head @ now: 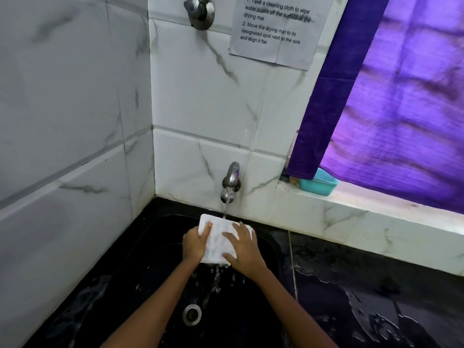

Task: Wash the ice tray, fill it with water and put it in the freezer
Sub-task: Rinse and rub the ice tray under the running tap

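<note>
A white ice tray (219,237) is held over the black sink (155,285), under the running tap (230,183). A thin stream of water lands on the tray's far end, and drops fall from its near edge toward the drain (192,314). My left hand (194,243) grips the tray's left side, thumb on top. My right hand (243,249) lies across the tray's top, fingers spread over the surface. The tray's cells are blurred by water and motion.
White marbled tiles close the corner behind and to the left. A wet black counter (376,297) extends to the right. A teal box (319,183) sits on the window ledge under a purple curtain (391,96). A printed note (273,28) hangs on the wall.
</note>
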`<state>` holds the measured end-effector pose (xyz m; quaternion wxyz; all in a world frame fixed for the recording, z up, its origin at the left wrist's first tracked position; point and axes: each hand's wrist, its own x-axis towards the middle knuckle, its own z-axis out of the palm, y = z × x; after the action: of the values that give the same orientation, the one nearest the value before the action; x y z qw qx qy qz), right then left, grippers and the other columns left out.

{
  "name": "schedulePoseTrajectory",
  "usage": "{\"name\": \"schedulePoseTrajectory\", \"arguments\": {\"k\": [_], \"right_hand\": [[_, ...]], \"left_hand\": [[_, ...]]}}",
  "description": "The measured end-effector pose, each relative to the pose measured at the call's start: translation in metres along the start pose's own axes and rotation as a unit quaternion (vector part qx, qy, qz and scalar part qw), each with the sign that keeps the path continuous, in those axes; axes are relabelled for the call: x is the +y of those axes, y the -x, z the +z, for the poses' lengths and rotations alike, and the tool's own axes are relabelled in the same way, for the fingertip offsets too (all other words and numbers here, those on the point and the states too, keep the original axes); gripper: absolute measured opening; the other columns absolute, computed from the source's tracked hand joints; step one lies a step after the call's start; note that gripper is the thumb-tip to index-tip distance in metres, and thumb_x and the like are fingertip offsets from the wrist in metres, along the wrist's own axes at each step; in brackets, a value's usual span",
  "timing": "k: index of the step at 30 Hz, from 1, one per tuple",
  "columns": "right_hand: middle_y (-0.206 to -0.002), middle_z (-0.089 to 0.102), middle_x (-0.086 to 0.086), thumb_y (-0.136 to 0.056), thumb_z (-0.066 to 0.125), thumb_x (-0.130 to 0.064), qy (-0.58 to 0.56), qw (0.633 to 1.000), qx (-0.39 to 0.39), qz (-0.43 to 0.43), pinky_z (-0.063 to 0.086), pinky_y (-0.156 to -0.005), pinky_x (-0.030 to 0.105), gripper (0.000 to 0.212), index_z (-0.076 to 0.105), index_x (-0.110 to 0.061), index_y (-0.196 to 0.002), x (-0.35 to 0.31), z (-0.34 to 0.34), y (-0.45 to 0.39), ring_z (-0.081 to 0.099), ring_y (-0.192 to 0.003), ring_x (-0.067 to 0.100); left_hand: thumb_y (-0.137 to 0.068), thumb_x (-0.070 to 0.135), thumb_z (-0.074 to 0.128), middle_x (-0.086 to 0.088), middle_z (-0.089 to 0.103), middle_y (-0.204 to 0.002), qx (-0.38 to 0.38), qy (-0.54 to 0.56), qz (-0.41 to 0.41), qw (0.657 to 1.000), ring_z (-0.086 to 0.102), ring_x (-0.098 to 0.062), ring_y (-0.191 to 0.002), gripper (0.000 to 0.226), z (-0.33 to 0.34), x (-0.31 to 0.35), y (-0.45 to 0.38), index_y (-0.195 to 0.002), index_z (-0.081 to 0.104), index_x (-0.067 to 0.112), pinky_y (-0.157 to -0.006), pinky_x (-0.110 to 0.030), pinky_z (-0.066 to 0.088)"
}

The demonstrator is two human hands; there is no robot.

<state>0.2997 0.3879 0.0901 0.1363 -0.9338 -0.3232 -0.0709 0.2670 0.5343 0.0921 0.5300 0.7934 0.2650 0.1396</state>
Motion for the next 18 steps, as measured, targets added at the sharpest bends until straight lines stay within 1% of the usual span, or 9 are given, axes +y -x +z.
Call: {"name": "schedulePoseTrajectory", "arguments": {"k": [1,3,6,8,10,12,14,16,18], "right_hand": [[-0.139,0.045,0.016,-0.079,0.039,-0.051,-0.027,0.999,0.018,0.022,0.033,-0.104,0.059,0.058,0.048,-0.021,-0.128,0.004,0.006,0.003,0.024,-0.135,0.028],[-0.144,0.039,0.012,-0.084,0.040,-0.048,-0.066,0.992,-0.042,0.095,0.025,-0.113,0.044,0.056,0.048,-0.018,-0.131,0.006,0.017,0.012,0.026,-0.138,0.026],[-0.143,0.037,0.010,-0.088,0.053,-0.034,-0.078,0.975,-0.128,0.164,0.030,-0.111,0.039,0.041,0.052,-0.020,-0.126,0.009,0.035,0.025,0.028,-0.137,0.026],[-0.138,0.041,0.009,-0.087,0.055,-0.035,-0.098,0.963,-0.162,0.191,0.035,-0.107,0.039,0.040,0.054,-0.021,-0.124,0.005,0.047,0.032,0.033,-0.132,0.025],[-0.135,0.046,0.009,-0.087,0.054,-0.041,-0.142,0.942,-0.197,0.231,0.040,-0.103,0.037,0.045,0.050,-0.019,-0.126,-0.004,0.058,0.034,0.041,-0.127,0.027],[-0.140,0.043,0.012,-0.089,0.049,-0.049,-0.250,0.886,-0.232,0.315,0.041,-0.103,0.036,0.060,0.040,-0.014,-0.136,-0.017,0.064,0.035,0.043,-0.127,0.028],[-0.145,0.036,0.016,-0.089,0.041,-0.058,-0.408,0.769,-0.266,0.414,0.044,-0.098,0.042,0.073,0.025,-0.011,-0.143,-0.029,0.070,0.036,0.041,-0.129,0.032],[-0.138,0.041,0.020,-0.090,0.037,-0.060,-0.553,0.654,-0.262,0.445,0.051,-0.083,0.044,0.072,0.023,-0.012,-0.143,-0.038,0.074,0.034,0.049,-0.117,0.035],[-0.124,0.054,0.020,-0.094,0.041,-0.049,-0.632,0.616,-0.181,0.434,0.055,-0.068,0.037,0.059,0.038,-0.007,-0.135,-0.041,0.073,0.025,0.059,-0.097,0.030]], "left_hand": [[-0.097,0.040,0.047,-0.015,0.070,-0.083,0.010,-0.049,0.034,0.998,0.066,-0.031,-0.085,0.048,-0.004,-0.007,0.005,-0.081,0.065,-0.001,-0.067,-0.026,0.041],[-0.096,0.040,0.048,-0.017,0.071,-0.089,0.009,-0.152,0.090,0.984,0.067,-0.032,-0.087,0.042,-0.011,-0.023,0.014,-0.086,0.062,0.002,-0.069,-0.030,0.046],[-0.090,0.043,0.058,-0.011,0.071,-0.087,-0.031,-0.289,0.135,0.947,0.070,-0.027,-0.085,0.037,-0.023,-0.040,0.023,-0.091,0.063,0.006,-0.069,-0.032,0.052],[-0.071,0.049,0.075,-0.005,0.066,-0.058,-0.071,-0.256,0.152,0.952,0.068,-0.013,-0.051,0.036,-0.028,-0.044,0.027,-0.069,0.065,0.014,-0.042,-0.020,0.046],[-0.075,0.050,0.064,-0.004,0.060,-0.047,-0.053,-0.195,0.131,0.970,0.061,-0.011,-0.037,0.037,-0.026,-0.053,0.027,-0.061,0.061,0.016,-0.031,-0.017,0.038],[-0.091,0.037,0.053,-0.012,0.069,-0.069,0.002,-0.160,0.114,0.981,0.070,-0.025,-0.063,0.038,-0.029,-0.049,0.040,-0.080,0.065,0.004,-0.053,-0.028,0.052],[-0.097,0.032,0.048,-0.027,0.069,-0.093,0.094,-0.031,-0.021,0.995,0.067,-0.038,-0.090,0.043,-0.027,-0.046,0.046,-0.098,0.063,-0.008,-0.077,-0.038,0.051],[-0.099,0.033,0.044,-0.030,0.065,-0.109,0.097,0.102,-0.178,0.974,0.062,-0.042,-0.105,0.049,-0.024,-0.049,0.050,-0.109,0.062,-0.011,-0.091,-0.040,0.047],[-0.097,0.030,0.049,-0.027,0.064,-0.114,0.094,0.197,-0.255,0.942,0.061,-0.041,-0.106,0.046,-0.018,-0.055,0.053,-0.112,0.062,-0.010,-0.089,-0.041,0.049]]}}
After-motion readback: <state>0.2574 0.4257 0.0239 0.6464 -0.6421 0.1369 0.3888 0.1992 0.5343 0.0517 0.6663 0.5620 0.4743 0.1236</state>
